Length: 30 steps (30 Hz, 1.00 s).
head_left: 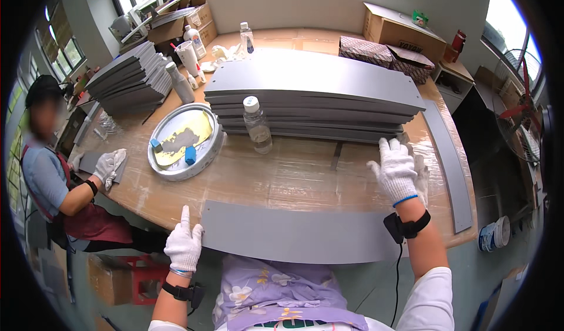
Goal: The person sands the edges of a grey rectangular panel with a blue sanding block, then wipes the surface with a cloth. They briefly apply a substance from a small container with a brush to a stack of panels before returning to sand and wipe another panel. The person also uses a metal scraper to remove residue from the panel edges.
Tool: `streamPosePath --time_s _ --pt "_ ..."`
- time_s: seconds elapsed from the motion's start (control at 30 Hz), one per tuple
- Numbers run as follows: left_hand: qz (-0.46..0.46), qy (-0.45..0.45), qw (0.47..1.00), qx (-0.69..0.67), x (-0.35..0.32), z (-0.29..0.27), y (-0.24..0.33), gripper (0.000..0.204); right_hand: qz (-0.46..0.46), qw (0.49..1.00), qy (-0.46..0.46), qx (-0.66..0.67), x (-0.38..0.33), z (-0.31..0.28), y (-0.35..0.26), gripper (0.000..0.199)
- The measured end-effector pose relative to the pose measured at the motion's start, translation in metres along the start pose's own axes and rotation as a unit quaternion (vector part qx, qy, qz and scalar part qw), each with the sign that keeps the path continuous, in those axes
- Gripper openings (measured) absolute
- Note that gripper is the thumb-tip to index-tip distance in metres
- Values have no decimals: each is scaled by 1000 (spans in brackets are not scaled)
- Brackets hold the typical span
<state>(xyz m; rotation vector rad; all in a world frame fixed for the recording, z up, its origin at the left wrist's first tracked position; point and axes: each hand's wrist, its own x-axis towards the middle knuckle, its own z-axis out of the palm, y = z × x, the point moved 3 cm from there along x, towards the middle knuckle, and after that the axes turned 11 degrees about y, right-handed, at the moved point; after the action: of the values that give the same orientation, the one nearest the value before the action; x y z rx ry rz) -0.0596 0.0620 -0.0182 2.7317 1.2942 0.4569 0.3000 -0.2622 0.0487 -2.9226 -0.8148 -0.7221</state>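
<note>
Left of the stack of grey panels (311, 84), on the worktop (282, 178), a round shallow tub (207, 165) held a yellow sheet (203, 125) smeared with grey paste (181, 141), and two blue blocks (190, 155). Against the stack's front stood a white-capped bottle (257, 128), partly filled with clear liquid. Behind the stack, toward its right, a cardboard carton (376, 28) bore dark printing on its side. A single grey panel (299, 234) lay in front of the stack, along the near edge. At that panel's left end was the gloved left hand (184, 246), index finger straight, thumb at the panel's edge; whether the fingers gripped it could not be told. By the stack's front right corner, the gloved right hand (396, 169) had its thumb wide of the other fingers; anything held beneath them could not be made out.
</note>
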Motion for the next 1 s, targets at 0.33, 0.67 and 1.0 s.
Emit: streamPosePath --time_s 0.33,0.67,1.0 --pt "377 -71 917 -106 -5 23 64 63 4 975 -182 -127 64 171 -72 62" --pt "342 -84 925 -144 -18 45 53 66 -168 921 -187 -297 51 238 -47 34" --pt "341 -86 924 -154 -17 47 49 67 -174 900 -230 -328 57 266 -33 32"
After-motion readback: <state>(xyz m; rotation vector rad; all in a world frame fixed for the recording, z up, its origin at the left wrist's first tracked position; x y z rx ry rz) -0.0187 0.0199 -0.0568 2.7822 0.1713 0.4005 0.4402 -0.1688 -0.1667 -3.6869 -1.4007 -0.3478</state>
